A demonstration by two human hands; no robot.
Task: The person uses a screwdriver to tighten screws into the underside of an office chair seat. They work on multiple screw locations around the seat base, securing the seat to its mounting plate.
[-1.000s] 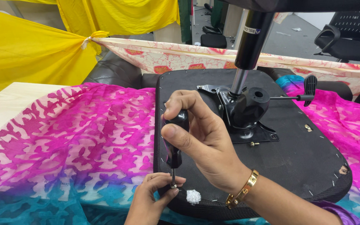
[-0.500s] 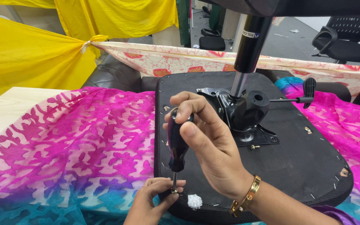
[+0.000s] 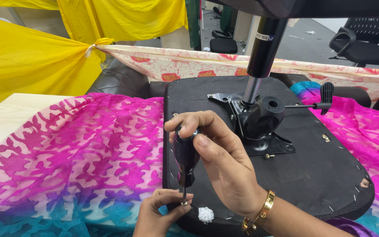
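From the head camera, we look down on our right hand [image 3: 224, 162] wrapped around the black handle of a screwdriver [image 3: 186, 160], its grip clamped tight with the fingers curled over the top and the thumb pressed on the side. The screwdriver stands nearly upright, its thin metal shaft pointing down at the near left edge of an upturned black chair seat [image 3: 312, 175].

Our left hand [image 3: 159, 213] sits at the bottom of the view, its grip pinched together around the tip of the shaft where it meets the seat edge; whether a screw sits under the fingertips, we cannot tell. Just beside that hand, a small white tuft [image 3: 205, 214] rests on the seat's rim.

The seat lies underside up on a counter [image 3: 5, 123] draped with a pink, white and teal patterned cloth [image 3: 75, 162]. At the seat's middle a black metal mounting plate [image 3: 259, 127] carries the gas-lift column [image 3: 262, 55], which rises out of the top of the view; a lever with a black paddle end [image 3: 325, 94] sticks out to the right. A gold bangle [image 3: 259, 210] circles our right wrist.

Behind the seat hang yellow drapes [image 3: 31, 57] and a cream cloth with red motifs [image 3: 189, 66]. A black office chair [image 3: 365, 44] stands at far right.
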